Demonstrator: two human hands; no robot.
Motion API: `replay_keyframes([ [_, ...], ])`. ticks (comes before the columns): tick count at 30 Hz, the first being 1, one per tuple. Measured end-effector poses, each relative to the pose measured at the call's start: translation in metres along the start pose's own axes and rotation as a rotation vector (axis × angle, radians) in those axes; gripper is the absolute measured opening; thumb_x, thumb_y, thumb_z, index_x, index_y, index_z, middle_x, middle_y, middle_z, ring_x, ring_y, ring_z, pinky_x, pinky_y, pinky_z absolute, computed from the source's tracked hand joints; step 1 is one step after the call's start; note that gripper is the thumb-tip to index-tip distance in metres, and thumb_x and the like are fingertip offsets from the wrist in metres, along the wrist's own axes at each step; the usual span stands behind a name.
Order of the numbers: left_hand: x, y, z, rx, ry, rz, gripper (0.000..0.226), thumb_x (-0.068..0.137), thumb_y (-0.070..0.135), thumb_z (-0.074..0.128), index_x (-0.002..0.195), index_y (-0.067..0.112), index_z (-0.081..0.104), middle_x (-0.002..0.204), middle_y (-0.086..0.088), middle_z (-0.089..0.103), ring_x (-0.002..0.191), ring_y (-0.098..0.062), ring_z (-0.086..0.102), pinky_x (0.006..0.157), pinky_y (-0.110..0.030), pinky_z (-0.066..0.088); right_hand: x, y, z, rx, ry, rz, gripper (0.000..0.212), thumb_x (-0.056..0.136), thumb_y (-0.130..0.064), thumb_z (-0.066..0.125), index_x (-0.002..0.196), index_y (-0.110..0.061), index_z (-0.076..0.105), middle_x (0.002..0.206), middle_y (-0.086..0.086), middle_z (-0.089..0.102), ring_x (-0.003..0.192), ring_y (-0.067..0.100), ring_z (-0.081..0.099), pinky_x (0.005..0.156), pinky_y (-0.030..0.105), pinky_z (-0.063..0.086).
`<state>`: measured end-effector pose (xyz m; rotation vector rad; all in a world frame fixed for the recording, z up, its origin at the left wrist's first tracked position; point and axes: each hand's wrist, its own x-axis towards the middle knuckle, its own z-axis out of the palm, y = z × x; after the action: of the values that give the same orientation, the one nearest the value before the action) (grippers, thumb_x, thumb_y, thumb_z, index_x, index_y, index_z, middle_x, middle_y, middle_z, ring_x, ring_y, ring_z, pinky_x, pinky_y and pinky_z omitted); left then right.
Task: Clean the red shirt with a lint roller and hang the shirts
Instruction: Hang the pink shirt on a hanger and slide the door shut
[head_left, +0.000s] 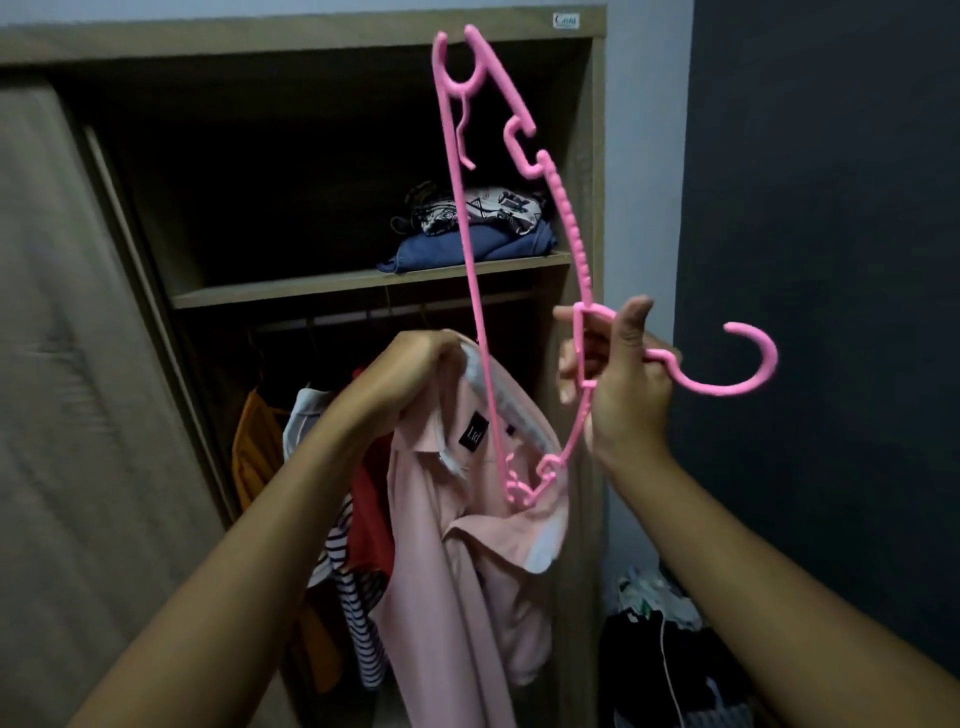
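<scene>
My left hand (415, 374) clutches the pale pink collared shirt (467, 571); right hand (621, 395) pinching the pink plastic hanger (570, 223), I'd tilt it deeper (gently).

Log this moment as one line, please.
left hand grips pink shirt | right hand holds pink hanger | hanger end at collar | not yet hung

Counts at one wardrobe (311, 31)
One pink hanger (727, 388), one pink shirt (457, 597), one left hand (415, 374), one right hand (623, 384); one shelf (311, 291) with two folded garments (514, 244) (one blue, one patterned); four hung garments (254, 447) below, as far as shows.
</scene>
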<state>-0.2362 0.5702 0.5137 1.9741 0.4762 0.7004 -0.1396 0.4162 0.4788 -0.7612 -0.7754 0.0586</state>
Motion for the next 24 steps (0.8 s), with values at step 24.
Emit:
replay_keyframes([
  [24, -0.006, -0.011, -0.101, 0.77, 0.272, -0.041, 0.026, 0.082, 0.027, 0.068, 0.062, 0.01, 0.069, 0.056, -0.003, 0.063, 0.054, -0.02, 0.055, 0.052, -0.03, 0.04, 0.091, 0.023, -0.021, -1.104, -0.815, 0.066, 0.028, 0.078, -0.05, 0.072, 0.072, -0.022, 0.072, 0.073, 0.001, 0.069, 0.07, 0.02, 0.066, 0.068, 0.04, 0.055],
])
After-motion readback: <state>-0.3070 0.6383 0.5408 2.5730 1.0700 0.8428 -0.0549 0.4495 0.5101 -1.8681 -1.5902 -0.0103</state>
